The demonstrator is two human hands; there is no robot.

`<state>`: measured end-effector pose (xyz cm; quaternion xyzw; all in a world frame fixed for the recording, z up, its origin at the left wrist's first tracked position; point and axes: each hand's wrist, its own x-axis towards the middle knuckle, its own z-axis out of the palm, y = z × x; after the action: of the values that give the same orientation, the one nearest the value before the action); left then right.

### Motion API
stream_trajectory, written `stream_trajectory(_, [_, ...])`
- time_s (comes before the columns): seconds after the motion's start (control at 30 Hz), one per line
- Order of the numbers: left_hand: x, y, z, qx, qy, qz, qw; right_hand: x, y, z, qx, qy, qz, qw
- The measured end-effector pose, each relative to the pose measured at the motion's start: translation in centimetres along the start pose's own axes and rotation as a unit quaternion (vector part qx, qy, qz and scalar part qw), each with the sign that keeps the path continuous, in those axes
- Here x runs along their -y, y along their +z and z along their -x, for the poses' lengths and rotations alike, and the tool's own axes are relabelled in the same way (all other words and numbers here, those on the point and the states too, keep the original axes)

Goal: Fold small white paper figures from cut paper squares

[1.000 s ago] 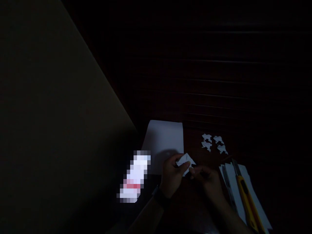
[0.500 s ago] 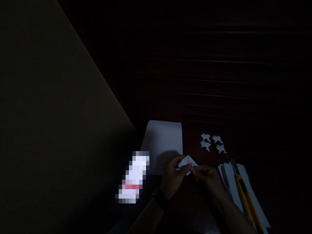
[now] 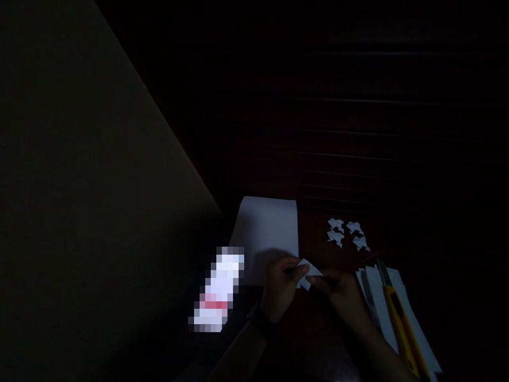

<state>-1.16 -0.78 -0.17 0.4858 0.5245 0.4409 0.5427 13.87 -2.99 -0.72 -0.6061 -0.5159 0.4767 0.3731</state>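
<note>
A small piece of folded white paper (image 3: 311, 270) is held between my two hands above the dark table. My left hand (image 3: 281, 284), with a dark band at the wrist, pinches its left side between thumb and fingers. On the other side, the thumb and fingers of my right hand (image 3: 338, 289) close on the paper's right corner. Several small folded paper figures (image 3: 336, 237) lie in two pairs beyond my right hand. Dim light hides the finer creases.
A large white sheet (image 3: 268, 223) lies behind my left hand. Left of it glows a pixelated bright screen (image 3: 217, 289). At the right, a yellow box cutter (image 3: 400, 323) rests on a stack of white paper (image 3: 415, 326). A pale wall (image 3: 99, 185) rises on the left.
The folded paper has turned and dropped slightly between my hands. My left thumb has shifted up onto its face, and my right fingers have moved to its right corner.
</note>
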Motion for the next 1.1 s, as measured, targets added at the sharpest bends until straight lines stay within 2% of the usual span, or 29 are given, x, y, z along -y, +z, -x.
stream_trajectory(0.13, [-0.2, -0.1, 0.1, 0.013, 0.005, -0.009, 1.000, 0.4, 0.0, -0.1, 0.026, -0.014, -0.030, 0.999])
stream_trajectory(0.33, [-0.2, -0.2, 0.2, 0.057, 0.017, -0.028, 0.998, -0.2, -0.2, -0.1, 0.026, 0.017, -0.018, 0.999])
stream_trajectory(0.57, [0.3, 0.1, 0.4, 0.055, 0.026, -0.039, 0.997, -0.8, -0.1, -0.1, 0.023, 0.047, -0.068, 0.996])
stream_trajectory(0.8, [0.5, 0.0, 0.1, 0.061, 0.011, -0.009, 0.998, -0.4, -0.3, -0.2, 0.094, 0.009, -0.071, 0.993])
stream_trajectory(1.1, [0.6, 0.1, 0.2, 0.082, -0.004, -0.020, 0.996, -0.5, -0.1, -0.1, 0.070, -0.018, -0.037, 0.997])
